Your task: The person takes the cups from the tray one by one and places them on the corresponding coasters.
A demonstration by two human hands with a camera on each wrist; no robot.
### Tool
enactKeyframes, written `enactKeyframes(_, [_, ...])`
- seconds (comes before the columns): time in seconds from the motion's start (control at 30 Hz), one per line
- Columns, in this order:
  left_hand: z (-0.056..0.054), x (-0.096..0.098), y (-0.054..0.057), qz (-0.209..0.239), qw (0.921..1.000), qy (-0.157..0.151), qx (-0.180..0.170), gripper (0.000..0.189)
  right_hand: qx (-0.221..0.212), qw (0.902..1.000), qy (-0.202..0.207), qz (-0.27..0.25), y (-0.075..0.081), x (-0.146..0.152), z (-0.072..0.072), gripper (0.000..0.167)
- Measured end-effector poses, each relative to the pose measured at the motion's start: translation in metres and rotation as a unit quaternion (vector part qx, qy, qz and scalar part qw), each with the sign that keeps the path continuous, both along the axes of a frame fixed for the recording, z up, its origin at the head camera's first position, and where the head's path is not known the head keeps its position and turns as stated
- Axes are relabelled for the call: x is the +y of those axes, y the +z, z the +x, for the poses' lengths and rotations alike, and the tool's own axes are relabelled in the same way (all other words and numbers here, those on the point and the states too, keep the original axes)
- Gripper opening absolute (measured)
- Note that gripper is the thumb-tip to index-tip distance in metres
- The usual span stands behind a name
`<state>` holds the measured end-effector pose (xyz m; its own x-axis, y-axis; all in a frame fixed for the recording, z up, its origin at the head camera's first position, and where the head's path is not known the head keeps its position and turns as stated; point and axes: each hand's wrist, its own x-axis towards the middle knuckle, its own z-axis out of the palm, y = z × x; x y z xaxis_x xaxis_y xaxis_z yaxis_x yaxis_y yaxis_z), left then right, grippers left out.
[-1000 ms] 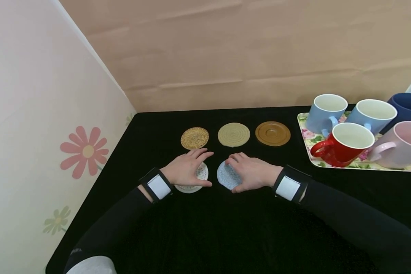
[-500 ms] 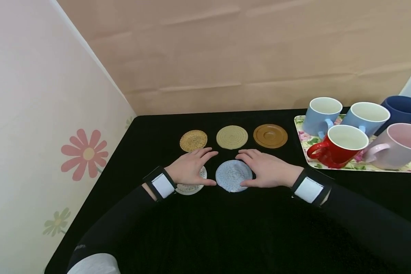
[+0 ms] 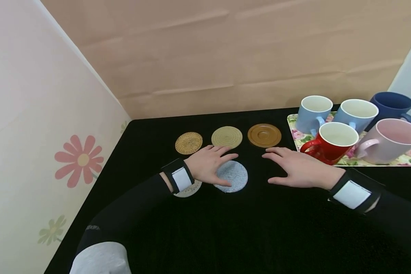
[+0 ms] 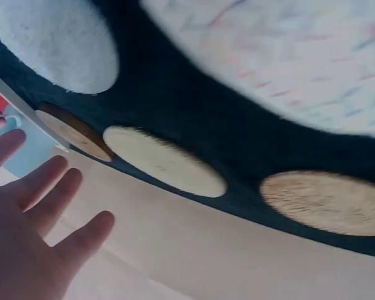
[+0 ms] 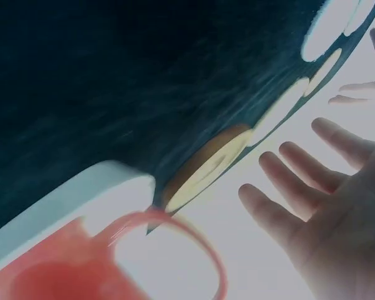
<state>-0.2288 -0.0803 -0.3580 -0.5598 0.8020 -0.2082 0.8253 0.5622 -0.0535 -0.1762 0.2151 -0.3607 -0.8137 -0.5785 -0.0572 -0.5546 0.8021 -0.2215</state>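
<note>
My left hand (image 3: 207,165), fingers spread and holding nothing, hovers between a speckled white coaster (image 3: 191,190) and a pale blue-grey coaster (image 3: 237,176), partly covering both in the head view. In the left wrist view, colored flecks mark the white coaster (image 4: 312,62). My right hand (image 3: 299,167) is also spread with nothing in it, to the right of the blue-grey coaster and close to the red mug (image 3: 330,146). The red mug's handle (image 5: 220,269) shows large in the right wrist view.
A back row holds a woven tan coaster (image 3: 188,143), a pale beige one (image 3: 227,137) and a brown one (image 3: 264,135). The floral tray (image 3: 296,135) at the right carries two light blue mugs (image 3: 313,114), a navy mug (image 3: 390,104) and a pink mug (image 3: 390,140).
My right hand has let go of the blue-grey coaster and moved right toward the tray. My left hand has shifted right, from the white coaster to the blue-grey one's left edge.
</note>
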Motion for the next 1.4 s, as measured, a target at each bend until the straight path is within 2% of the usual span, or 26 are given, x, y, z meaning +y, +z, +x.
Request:
enactKeyframes(0.17, [-0.006, 0.03, 0.002, 0.019, 0.9993, -0.031, -0.013, 0.09, 0.017, 0.9994, -0.031, -0.004, 0.002, 0.032, 0.013, 0.065])
enactKeyframes(0.33, [-0.012, 0.063, 0.001, 0.066, 0.9959, -0.04, -0.047, 0.086, 0.026, 0.9976, -0.059, -0.024, 0.0, 0.063, 0.026, 0.061])
enactKeyframes(0.5, [-0.018, 0.1, 0.002, 0.093, 0.9923, -0.03, -0.076, 0.084, 0.045, 0.9952, -0.08, -0.035, -0.002, 0.092, 0.035, 0.052])
enactKeyframes(0.67, [-0.021, 0.135, 0.003, 0.109, 0.9887, -0.014, -0.102, 0.085, 0.069, 0.9925, -0.096, -0.034, -0.007, 0.118, 0.036, 0.039])
enactKeyframes(0.73, [-0.021, 0.146, 0.002, 0.127, 0.9835, 0.007, -0.129, 0.084, 0.079, 0.9916, -0.1, -0.021, -0.009, 0.127, 0.035, 0.036])
enactKeyframes(0.77, [-0.021, 0.152, 0.001, 0.141, 0.9785, 0.021, -0.149, 0.083, 0.085, 0.9911, -0.101, -0.011, -0.01, 0.13, 0.033, 0.034])
enactKeyframes(0.83, [-0.021, 0.162, -0.002, 0.182, 0.9614, 0.05, -0.201, 0.08, 0.098, 0.9901, -0.1, 0.009, -0.013, 0.136, 0.03, 0.031])
enactKeyframes(0.87, [-0.021, 0.167, -0.004, 0.208, 0.9478, 0.064, -0.233, 0.077, 0.104, 0.9896, -0.098, 0.018, -0.015, 0.139, 0.029, 0.029])
enactKeyframes(0.97, [-0.021, 0.178, -0.01, 0.29, 0.8969, 0.094, -0.321, 0.064, 0.111, 0.9897, -0.084, 0.032, -0.018, 0.142, 0.023, 0.021])
enactKeyframes(1.03, [-0.022, 0.184, -0.015, 0.336, 0.8641, 0.103, -0.36, 0.053, 0.108, 0.9908, -0.075, 0.033, -0.019, 0.142, 0.02, 0.016])
enactKeyframes(1.1, [-0.022, 0.19, -0.018, 0.372, 0.8391, 0.109, -0.382, 0.043, 0.103, 0.9917, -0.071, 0.029, -0.019, 0.143, 0.018, 0.013])
enactKeyframes(1.17, [-0.022, 0.195, -0.019, 0.402, 0.8203, 0.113, -0.391, 0.035, 0.098, 0.992, -0.075, 0.027, -0.019, 0.143, 0.016, 0.012])
enactKeyframes(1.3, [-0.021, 0.203, -0.02, 0.443, 0.7884, 0.136, -0.405, 0.03, 0.103, 0.9921, -0.069, 0.019, -0.018, 0.143, 0.015, 0.013])
enactKeyframes(1.4, [-0.02, 0.208, -0.018, 0.457, 0.7723, 0.156, -0.413, 0.027, 0.119, 0.9913, -0.052, 0.017, -0.018, 0.143, 0.014, 0.014])
